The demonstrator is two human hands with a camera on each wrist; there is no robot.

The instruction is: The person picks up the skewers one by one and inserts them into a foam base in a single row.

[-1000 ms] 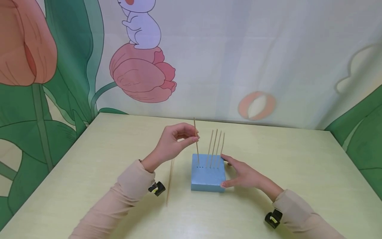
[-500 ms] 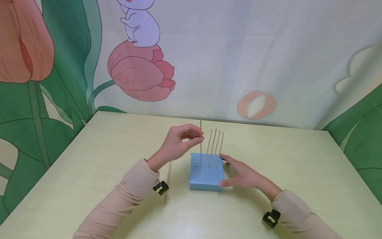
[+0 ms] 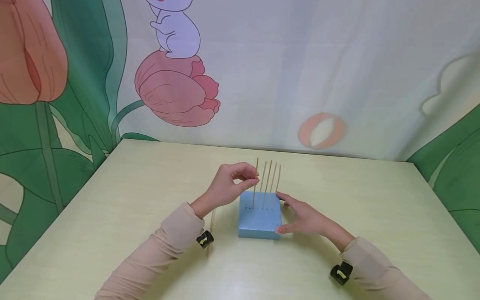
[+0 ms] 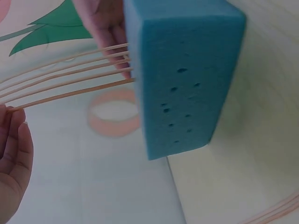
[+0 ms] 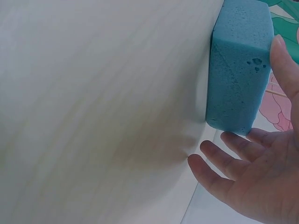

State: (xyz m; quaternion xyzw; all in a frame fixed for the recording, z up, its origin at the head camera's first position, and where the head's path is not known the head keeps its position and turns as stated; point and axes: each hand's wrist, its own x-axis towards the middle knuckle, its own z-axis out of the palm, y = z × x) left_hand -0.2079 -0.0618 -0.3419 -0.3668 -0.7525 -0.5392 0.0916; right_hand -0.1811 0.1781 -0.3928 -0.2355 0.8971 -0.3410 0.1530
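Note:
In the head view my left hand (image 3: pixel 234 183) pinches a thin wooden skewer (image 3: pixel 254 196) between thumb and fingertips. The skewer stands nearly upright, its lower end at the top of a blue foam block (image 3: pixel 258 225). Several more skewers (image 3: pixel 267 184) stand in a row just right of it. My right hand (image 3: pixel 305 218) holds the block's right side, thumb at the near corner and index finger at the far one. In the left wrist view the held skewer (image 4: pixel 74 94) meets the foam. The right wrist view has the thumb on the block (image 5: pixel 238 79), the other fingers spread.
Left of the block, loose skewers (image 3: pixel 213 221) lie on the pale table (image 3: pixel 150 183), partly hidden by the left wrist and its camera (image 3: pixel 205 239). A few small holes (image 3: pixel 247 208) show in the block's top. A printed curtain (image 3: pixel 262 83) hangs behind the table.
My left hand has moved right and then down with the skewer, whose lower end shifted right along the row of holes and now sits lower. My right hand has stayed on the block.

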